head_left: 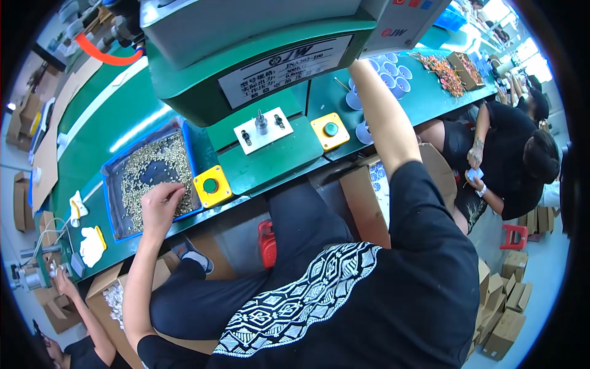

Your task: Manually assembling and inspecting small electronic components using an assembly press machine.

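Observation:
My left hand is over the near right part of a blue tray with a dark lining. Its thumb and fingers are pinched together; what they hold, if anything, is too small to make out. Many small brass-coloured metal pieces lie spread in the tray. My right forearm reaches up past the green press head, which hides the right hand and its fingers. Below the head, a metal plate with a small upright pin sits on the green press base. No piece can be made out on the pin.
Yellow boxes with green buttons flank the press base. Clear cups stand beyond my right forearm. White gloves lie left of the tray. Cardboard boxes stand below the bench. A co-worker sits at the right.

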Available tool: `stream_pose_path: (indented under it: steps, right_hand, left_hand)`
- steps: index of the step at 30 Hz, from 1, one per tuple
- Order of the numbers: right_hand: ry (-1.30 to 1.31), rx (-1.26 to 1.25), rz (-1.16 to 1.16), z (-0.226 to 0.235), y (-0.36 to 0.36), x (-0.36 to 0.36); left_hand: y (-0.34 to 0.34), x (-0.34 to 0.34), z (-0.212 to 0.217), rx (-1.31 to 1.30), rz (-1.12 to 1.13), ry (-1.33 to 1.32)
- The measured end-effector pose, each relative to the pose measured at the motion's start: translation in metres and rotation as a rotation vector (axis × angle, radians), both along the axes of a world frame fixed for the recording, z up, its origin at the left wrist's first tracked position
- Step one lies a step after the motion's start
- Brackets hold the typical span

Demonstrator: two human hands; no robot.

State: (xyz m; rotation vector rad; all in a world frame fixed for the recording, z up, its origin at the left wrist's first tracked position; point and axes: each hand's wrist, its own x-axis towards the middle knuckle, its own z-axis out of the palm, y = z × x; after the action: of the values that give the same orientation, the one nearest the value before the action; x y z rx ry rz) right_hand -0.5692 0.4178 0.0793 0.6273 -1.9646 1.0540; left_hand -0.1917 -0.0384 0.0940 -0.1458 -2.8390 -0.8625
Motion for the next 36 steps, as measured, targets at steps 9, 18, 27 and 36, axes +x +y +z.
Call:
stream_pose_path:
  steps: [9,18,27,36]
  right_hand:
    - [-0.099,0.437,-0.481,-0.034,0.06,0.309]
    - [-0.304,-0.251,0.295,0.017,-0.064,0.306]
    - [-0.007,0.03,0.146,0.047,-0.128,0.259]
    - [-0.314,0.179,0.119,0.067,-0.1,0.275]
  left_hand:
    - [0.012,-0.005,-0.003,-0.072,-0.12,0.119]
    - [0.018,-0.003,0.012,-0.141,-0.15,0.17]
    - [0.003,0.018,0.027,-0.144,-0.111,0.071]
    - [0.048,0.008,0.042,-0.255,-0.448,0.416]
